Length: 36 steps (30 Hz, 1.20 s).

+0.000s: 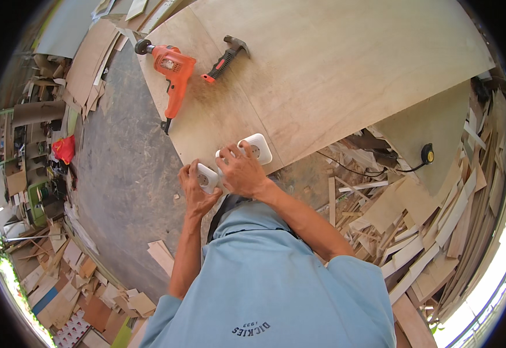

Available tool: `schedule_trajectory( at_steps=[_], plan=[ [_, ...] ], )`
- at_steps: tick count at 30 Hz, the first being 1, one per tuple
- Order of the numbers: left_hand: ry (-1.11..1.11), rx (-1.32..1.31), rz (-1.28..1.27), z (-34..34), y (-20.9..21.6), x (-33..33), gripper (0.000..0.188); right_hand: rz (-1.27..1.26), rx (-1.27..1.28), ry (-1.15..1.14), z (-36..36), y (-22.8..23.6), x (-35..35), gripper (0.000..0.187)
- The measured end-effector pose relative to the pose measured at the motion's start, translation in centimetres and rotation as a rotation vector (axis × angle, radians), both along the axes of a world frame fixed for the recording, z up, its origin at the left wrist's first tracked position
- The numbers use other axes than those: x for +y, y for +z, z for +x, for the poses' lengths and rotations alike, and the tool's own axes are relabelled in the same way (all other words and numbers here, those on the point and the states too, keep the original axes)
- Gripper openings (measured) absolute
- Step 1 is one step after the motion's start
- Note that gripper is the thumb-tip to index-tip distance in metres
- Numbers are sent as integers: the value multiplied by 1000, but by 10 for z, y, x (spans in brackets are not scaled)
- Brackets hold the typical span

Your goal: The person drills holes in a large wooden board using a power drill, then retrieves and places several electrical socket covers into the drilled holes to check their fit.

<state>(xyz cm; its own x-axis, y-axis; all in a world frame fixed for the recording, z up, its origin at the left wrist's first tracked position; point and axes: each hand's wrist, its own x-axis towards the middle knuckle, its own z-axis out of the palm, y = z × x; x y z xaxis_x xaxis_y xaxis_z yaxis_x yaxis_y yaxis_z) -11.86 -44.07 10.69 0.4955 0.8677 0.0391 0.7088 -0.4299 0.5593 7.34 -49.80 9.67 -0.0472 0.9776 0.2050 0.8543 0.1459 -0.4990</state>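
Note:
At the near edge of the plywood sheet (pixel 346 69), my left hand (pixel 194 196) is closed round a white wall socket (pixel 206 178) with rounded corners. My right hand (pixel 242 174) lies just to the right, its fingers bent over white plastic, mostly hidden beneath them. Beside its fingertips shows another white socket (pixel 256 148), facing up near the sheet's edge. Whether the white pieces are joined or separate I cannot tell. Farther off on the sheet rest an orange power drill (pixel 173 72) and a hammer (pixel 226 58) with a black and red handle.
Wood offcuts (pixel 421 232) are heaped on the right, with a black cable (pixel 357 172) beside them. On a board there sits a black and yellow tape measure (pixel 427 154). More scraps (pixel 62 290) lie at lower left, past the grey floor (pixel 114 151). A red bag (pixel 64 149) is at far left.

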Motion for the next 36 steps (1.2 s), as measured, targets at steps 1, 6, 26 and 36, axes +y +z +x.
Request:
schedule_trajectory(
  at_steps=[1, 6, 26, 36],
  plan=[
    [-2, 33, 3, -1, 0, 0, 77, 1, 19, 11, -4, -3, 0, 42],
    [-37, 167, -4, 1, 11, 4, 82, 26, 151, 49, -4, -12, 5, 34],
    [147, -1, 60, -5, -5, -7, 69, -277, 264, 144, -9, -4, 32, 34],
    [105, 12, 133, -5, -7, -1, 62, -336, 249, 86, -17, -2, 39, 29]
  ],
)
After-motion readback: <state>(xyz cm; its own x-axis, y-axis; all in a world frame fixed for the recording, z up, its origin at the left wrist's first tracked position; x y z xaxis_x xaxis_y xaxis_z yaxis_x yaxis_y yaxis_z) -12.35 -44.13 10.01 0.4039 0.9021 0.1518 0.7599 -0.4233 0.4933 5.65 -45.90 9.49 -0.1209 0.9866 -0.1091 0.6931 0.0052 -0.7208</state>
